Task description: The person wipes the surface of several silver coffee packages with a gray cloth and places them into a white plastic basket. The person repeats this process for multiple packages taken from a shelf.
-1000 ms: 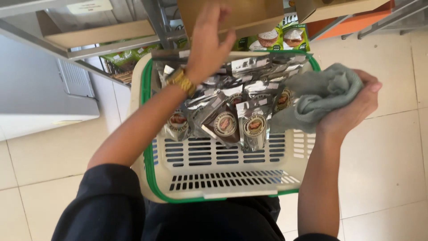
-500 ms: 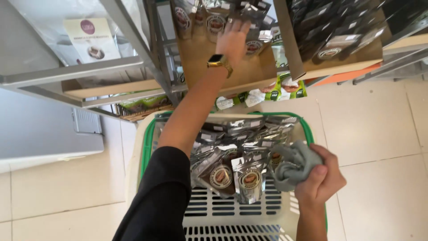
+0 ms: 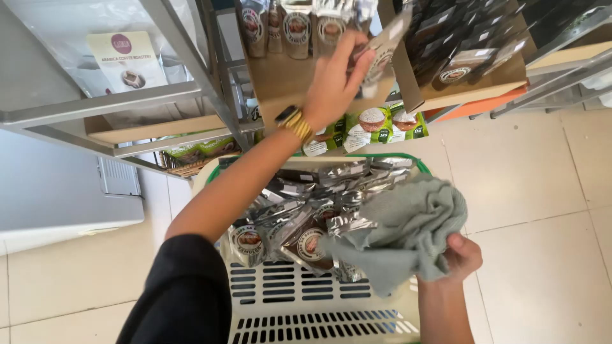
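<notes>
Left hand [image 3: 331, 83] fingers pinching silver packet [image 3: 382, 54], right hand [image 3: 462, 255] clutching grey cloth [image 3: 408, 232]

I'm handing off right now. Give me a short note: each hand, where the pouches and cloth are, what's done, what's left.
Left hand: raised to the wooden shelf, grip on a silver pouch beside the pouches standing there.
Right hand: holds a bunched grey cloth over the basket.
Done: a row of pouches stands on the shelf.
Left: a heap of silver pouches lies in the basket.
</notes>
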